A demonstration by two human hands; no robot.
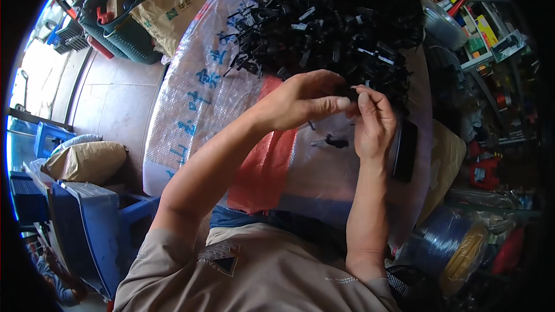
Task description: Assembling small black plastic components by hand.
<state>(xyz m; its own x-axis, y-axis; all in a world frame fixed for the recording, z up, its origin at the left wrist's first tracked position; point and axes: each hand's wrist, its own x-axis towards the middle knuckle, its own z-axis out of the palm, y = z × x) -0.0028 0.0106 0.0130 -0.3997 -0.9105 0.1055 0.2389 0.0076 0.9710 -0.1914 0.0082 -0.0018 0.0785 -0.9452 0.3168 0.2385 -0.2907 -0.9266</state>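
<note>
My left hand (303, 101) and my right hand (374, 124) meet over the near side of a heap of small black plastic parts (324, 34). Between their fingertips is a small black part (345, 90), mostly covered by the fingers, so its exact kind cannot be made out. The left thumb stretches toward the right fingers, which are pinched together. Just below the hands, a loose black piece (332, 141) lies on the white woven sack (191, 115), which has a red band (263, 167) and blue markings.
A flat black rectangular object (406, 150) lies right of my right forearm. Paper sacks (173, 11) and a teal basket (124, 37) stand at far left. Blue plastic stools (92, 225) are at near left. Cluttered shelves (491, 52) and a wrapped cable coil (445, 242) fill the right side.
</note>
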